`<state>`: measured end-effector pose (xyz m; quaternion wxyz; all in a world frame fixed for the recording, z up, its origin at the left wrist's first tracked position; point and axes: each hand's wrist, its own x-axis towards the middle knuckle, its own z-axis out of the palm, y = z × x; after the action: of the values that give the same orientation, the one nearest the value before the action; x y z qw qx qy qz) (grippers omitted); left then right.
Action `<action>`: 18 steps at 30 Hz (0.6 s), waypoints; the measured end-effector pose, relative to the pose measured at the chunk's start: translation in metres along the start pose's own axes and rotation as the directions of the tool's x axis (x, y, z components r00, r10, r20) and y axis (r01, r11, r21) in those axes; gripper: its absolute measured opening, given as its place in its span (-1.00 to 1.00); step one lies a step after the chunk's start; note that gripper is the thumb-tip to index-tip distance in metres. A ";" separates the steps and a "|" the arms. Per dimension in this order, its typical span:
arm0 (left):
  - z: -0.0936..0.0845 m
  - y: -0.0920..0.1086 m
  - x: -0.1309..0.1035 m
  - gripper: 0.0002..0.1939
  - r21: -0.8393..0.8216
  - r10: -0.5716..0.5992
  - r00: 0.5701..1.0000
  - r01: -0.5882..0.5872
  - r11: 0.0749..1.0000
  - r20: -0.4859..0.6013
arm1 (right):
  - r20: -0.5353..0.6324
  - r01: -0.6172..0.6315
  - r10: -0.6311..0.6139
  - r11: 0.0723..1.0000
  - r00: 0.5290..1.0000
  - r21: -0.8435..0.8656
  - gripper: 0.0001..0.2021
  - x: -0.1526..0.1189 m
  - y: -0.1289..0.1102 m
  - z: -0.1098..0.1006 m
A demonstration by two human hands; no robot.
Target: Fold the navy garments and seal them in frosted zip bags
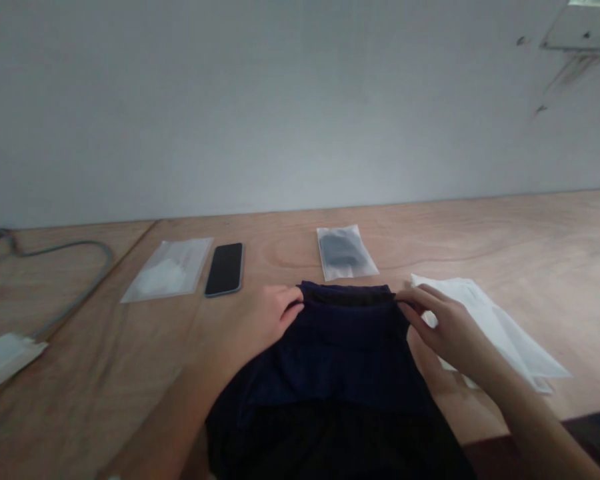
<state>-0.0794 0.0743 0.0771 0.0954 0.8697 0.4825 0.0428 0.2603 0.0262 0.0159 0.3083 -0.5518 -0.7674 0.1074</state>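
Observation:
A dark navy garment point(345, 347) is stretched between my two hands, its banded upper edge held level over the table. My left hand point(280, 310) pinches the left end of that edge between thumb and fingers. At the opposite end, my right hand point(433, 313) grips the other corner the same way. The opening shows a dark inside between the two layers. Lower down, the cloth turns black and runs out of the bottom of the view, so its full shape is hidden. Beyond the garment lies a frosted bag point(347, 252) with something dark folded inside.
White frosted bags point(485, 320) lie in an overlapping pile at right, partly behind my right forearm. Another frosted bag point(170, 267) and a phone point(225, 269) rest at left. A grey cable point(87, 293) leads to a white object point(10, 360). A wall point(280, 120) backs the wooden table point(530, 247).

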 end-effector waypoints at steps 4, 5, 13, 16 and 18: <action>0.001 -0.003 0.031 -0.81 0.110 -0.127 0.990 0.134 0.985 -0.068 | 0.024 -0.030 0.032 0.996 0.999 -0.082 -0.89 0.041 0.014 0.019; 0.002 -0.003 0.031 -0.77 0.132 -0.148 0.984 0.160 0.978 -0.095 | 0.020 -0.041 0.043 0.995 0.999 -0.095 -0.89 0.046 0.017 0.024; 0.031 -0.020 -0.073 -0.80 0.043 0.005 0.935 0.011 0.999 -0.353 | 0.087 -0.014 0.021 0.997 0.996 -0.079 -0.78 -0.001 0.001 0.017; 0.048 -0.032 -0.108 -0.85 0.029 0.081 0.863 -0.077 0.997 -0.498 | 0.228 0.024 -0.024 1.000 0.973 0.005 -0.84 -0.027 -0.006 0.014; 0.054 -0.035 -0.121 -0.81 0.022 0.075 0.837 -0.076 0.997 -0.541 | 0.217 0.032 -0.043 0.998 0.975 0.053 -0.90 -0.037 -0.006 0.014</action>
<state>-0.1634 -0.0174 0.0188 -0.0462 0.8405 0.4550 0.2905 0.2550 -0.0077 -0.0053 0.2376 -0.5141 -0.8041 0.1805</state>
